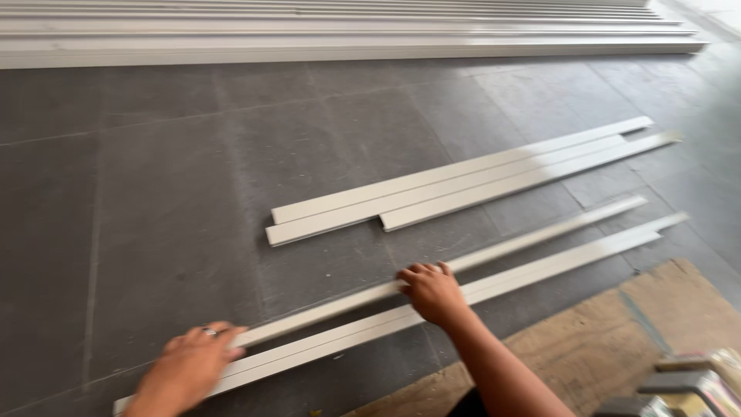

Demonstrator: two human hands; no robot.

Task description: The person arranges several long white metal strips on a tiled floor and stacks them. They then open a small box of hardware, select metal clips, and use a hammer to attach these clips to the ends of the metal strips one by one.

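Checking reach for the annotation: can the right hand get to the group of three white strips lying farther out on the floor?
Probably yes. The right hand rests on the nearer white strip, and only bare grey floor tile lies between it and the three white strips. Nothing blocks the way, though a forward lean looks needed.

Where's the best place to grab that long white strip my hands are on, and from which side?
Grip the long white strip from above, hands spread wide near both ends. It lies flat on the grey floor, long and slender, so it would probably sag if held at one point.
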